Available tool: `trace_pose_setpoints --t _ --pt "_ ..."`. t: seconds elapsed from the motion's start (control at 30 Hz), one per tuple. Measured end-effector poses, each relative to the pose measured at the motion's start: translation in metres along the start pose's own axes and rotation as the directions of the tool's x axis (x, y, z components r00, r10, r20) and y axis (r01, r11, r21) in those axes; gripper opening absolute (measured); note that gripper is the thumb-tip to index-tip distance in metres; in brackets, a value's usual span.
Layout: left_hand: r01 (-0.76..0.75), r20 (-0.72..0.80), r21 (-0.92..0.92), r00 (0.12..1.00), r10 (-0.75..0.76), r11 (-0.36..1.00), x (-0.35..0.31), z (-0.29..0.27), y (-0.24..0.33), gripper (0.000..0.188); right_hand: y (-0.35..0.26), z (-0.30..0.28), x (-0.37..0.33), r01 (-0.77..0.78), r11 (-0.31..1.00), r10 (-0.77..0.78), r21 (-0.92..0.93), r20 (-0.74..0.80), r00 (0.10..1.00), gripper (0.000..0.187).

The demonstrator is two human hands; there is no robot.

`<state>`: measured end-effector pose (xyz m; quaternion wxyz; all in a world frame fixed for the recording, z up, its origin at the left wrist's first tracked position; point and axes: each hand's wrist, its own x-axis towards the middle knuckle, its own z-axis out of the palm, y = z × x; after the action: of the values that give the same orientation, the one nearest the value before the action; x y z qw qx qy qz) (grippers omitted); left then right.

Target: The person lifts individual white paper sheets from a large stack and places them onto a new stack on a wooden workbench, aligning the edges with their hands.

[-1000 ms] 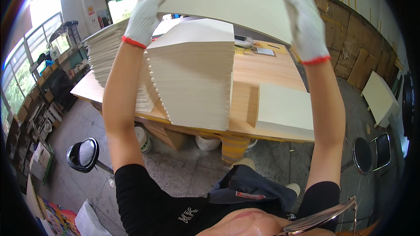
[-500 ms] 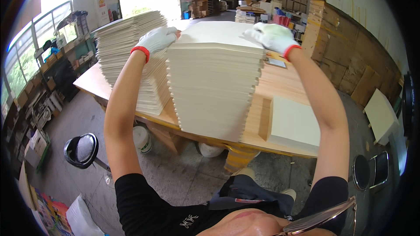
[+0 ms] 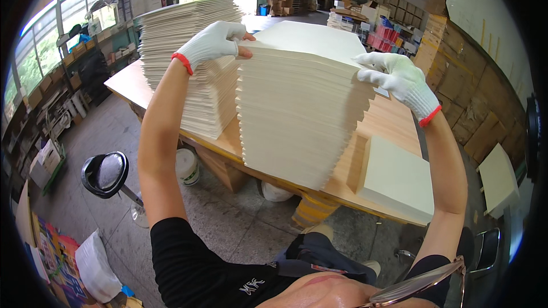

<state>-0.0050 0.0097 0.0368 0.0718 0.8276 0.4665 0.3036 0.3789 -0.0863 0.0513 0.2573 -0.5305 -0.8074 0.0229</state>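
A tall stack of off-white board pieces [image 3: 299, 117] with jagged, stepped sides stands in front of me at the table's near edge. My left hand [image 3: 214, 44], in a white knitted glove with bare fingertips, pinches the near left corner of the top board [image 3: 311, 37]. On the opposite side, my gloved right hand [image 3: 399, 77] has its thumb and fingers closed over the near right corner of that board. To the left, close beside it, rises a second tall stack of similar boards [image 3: 188, 51].
A white, box-shaped block [image 3: 399, 177] lies on the right of the wooden table [image 3: 397, 117]. On the floor to the left are a black stool [image 3: 105, 174] and a white bucket [image 3: 186, 166]. Cardboard [image 3: 456, 74] covers the right wall; loaded shelves [image 3: 85, 57] line the left.
Both hands have come nearer along the top board's sides to its near corners. The right hand has moved down and right. My view has shifted slightly.
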Motion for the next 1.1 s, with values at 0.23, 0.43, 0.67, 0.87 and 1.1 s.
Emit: trace_pose_setpoints --t 0.23,0.43,0.67,0.87,1.1 --pt "-0.096 -0.052 -0.105 0.995 0.091 0.99 0.001 0.004 -0.01 0.05 0.012 0.007 -0.006 0.026 0.998 -0.022 0.065 -0.073 0.997 0.047" --pt "-0.01 -0.027 -0.058 1.0 0.008 0.998 0.002 0.002 -0.007 0.033 0.008 0.008 -0.011 0.006 0.999 -0.002 0.044 -0.083 0.997 0.045" --pt "0.025 -0.035 -0.1 0.999 -0.028 0.995 0.003 0.004 -0.001 0.035 0.01 0.007 -0.011 0.031 0.999 -0.032 -0.012 -0.089 0.996 0.044" --pt "-0.004 -0.028 -0.119 1.0 0.001 0.993 -0.002 0.001 -0.004 0.037 0.009 0.01 -0.013 0.085 0.996 -0.082 0.024 -0.11 0.991 0.04" --pt "-0.094 -0.225 -0.08 0.971 0.074 0.992 -0.006 0.025 -0.019 0.037 0.013 0.04 -0.028 0.165 0.976 -0.208 -0.145 -0.371 0.905 0.037"
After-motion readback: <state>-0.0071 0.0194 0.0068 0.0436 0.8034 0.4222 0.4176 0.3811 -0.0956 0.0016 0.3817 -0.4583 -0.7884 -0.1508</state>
